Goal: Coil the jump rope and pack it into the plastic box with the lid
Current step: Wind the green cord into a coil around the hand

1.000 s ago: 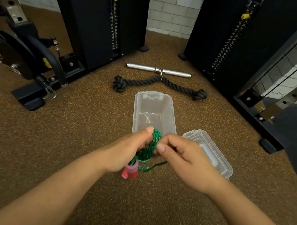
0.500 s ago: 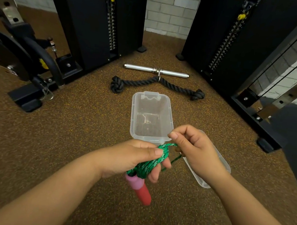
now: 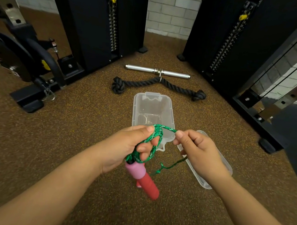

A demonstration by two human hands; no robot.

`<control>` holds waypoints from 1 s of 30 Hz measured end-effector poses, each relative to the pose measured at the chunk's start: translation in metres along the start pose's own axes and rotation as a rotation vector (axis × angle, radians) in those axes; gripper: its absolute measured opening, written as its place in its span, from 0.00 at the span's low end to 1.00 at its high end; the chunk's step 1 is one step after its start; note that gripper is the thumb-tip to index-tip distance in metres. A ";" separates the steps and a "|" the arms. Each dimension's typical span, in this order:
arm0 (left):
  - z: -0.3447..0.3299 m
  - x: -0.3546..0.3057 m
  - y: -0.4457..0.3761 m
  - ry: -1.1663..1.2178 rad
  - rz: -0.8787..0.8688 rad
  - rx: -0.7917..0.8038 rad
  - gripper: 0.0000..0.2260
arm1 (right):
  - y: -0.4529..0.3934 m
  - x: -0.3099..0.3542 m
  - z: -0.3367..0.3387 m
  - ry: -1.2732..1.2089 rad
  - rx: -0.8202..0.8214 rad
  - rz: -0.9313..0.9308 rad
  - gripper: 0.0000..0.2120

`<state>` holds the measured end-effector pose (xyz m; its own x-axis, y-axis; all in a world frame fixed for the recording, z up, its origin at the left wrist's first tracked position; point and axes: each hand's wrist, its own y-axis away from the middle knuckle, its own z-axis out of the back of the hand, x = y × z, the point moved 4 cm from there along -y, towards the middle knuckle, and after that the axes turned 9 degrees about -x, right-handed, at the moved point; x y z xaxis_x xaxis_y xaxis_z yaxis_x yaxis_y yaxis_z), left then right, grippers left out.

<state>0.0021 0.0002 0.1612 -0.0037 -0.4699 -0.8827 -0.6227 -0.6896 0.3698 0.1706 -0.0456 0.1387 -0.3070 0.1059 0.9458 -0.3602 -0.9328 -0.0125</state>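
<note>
A bundle of green braided jump rope (image 3: 154, 143) is gripped in the left hand (image 3: 130, 147), the loops passed round its curled fingers, while the rope's pink and red foam handles (image 3: 142, 177) hang below the palm. One strand is pinched between the thumb and forefinger of the right hand (image 3: 198, 152) and drawn taut from the top of the bundle; a short frayed tail dangles beneath that hand. The coiling step appears to be in hand and nearly finished, since little loose rope is seen. The next move is judged to call for the last length to be wound or tucked so that the coil holds, then lowered into the clear rectangular plastic box (image 3: 152, 111), which stands open on the speckled brown floor (image 3: 85, 132) just beyond the hands. The clear plastic lid (image 3: 217, 169) lies beside it, partly hidden by the right hand.
</note>
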 end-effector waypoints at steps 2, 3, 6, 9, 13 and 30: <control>0.001 -0.001 -0.001 0.010 -0.014 -0.017 0.13 | 0.001 -0.002 -0.003 0.000 0.018 0.024 0.11; 0.001 -0.001 -0.002 0.031 -0.023 -0.033 0.13 | 0.001 -0.004 -0.004 0.001 0.036 0.033 0.09; 0.005 -0.006 -0.002 0.141 -0.060 -0.075 0.13 | 0.002 -0.011 -0.008 -0.025 0.079 0.010 0.13; 0.010 -0.009 -0.002 0.269 -0.065 -0.113 0.14 | 0.005 -0.013 -0.011 0.074 0.087 0.032 0.09; 0.014 -0.010 -0.004 0.370 -0.068 -0.168 0.15 | 0.016 -0.008 -0.022 0.445 0.192 0.250 0.11; 0.009 0.009 0.002 -0.541 0.010 0.010 0.18 | 0.012 0.039 -0.005 -0.150 0.202 0.043 0.09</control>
<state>-0.0061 -0.0003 0.1514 -0.4103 -0.1243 -0.9034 -0.6279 -0.6800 0.3787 0.1500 -0.0510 0.1744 -0.1783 0.0265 0.9836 -0.1614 -0.9869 -0.0027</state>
